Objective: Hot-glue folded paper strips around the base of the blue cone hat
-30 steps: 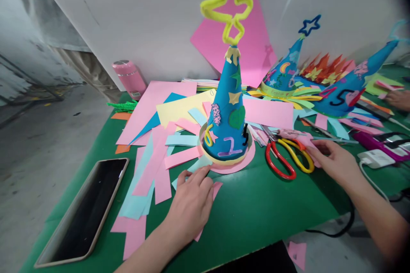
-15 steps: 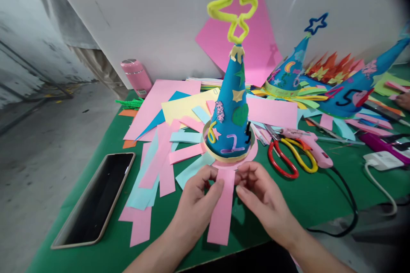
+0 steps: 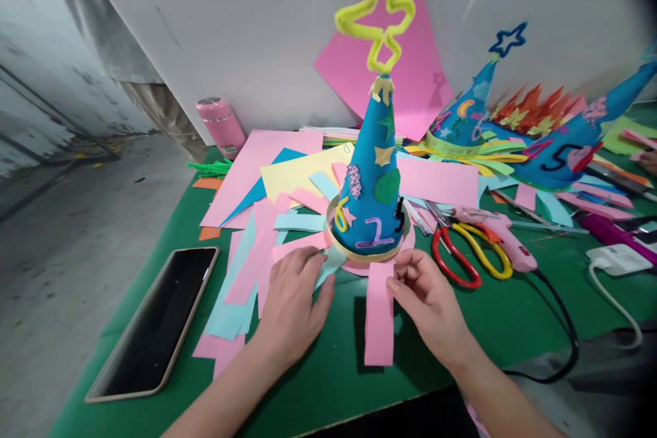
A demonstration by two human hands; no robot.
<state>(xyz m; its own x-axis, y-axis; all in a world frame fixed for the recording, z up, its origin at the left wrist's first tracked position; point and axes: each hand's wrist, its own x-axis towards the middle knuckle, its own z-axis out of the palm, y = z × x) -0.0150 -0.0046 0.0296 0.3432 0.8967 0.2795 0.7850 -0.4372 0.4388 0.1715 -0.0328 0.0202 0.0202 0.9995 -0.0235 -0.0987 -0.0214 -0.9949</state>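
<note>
Strip (image 3: 378, 328), pink, hangs towards you in the middle of the near table (image 3: 410, 369), its far end meeting the front of the pink brim (image 3: 359, 267) and its near end casting a small shadow. Half a second ago both your hands were at its far end; now only your right hand (image 3: 428, 301) has it, thumb and finger pinched on the right edge close to the brim. Your left hand (image 3: 293, 294) has let go and gone left, palm down, fingers spread, gripping nothing that shows, over the loose strips (image 3: 246, 274); you can't tell whether the fingertips touch them. So the work looks to be down to one steadying hand with the other free, though whether the pink strip is stuck or merely held can't be told.

To your near left lies the phone (image 3: 154, 325). Just beyond the pink strip stands the hat (image 3: 367, 181), upright, with pink and blue strips sticking out to its left. Right of it are the scissors (image 3: 447, 221), beside the glue gun (image 3: 518, 253). Farther off, the bottle (image 3: 222, 126) stands far left, and two more hats (image 3: 465, 109) sit far right.
</note>
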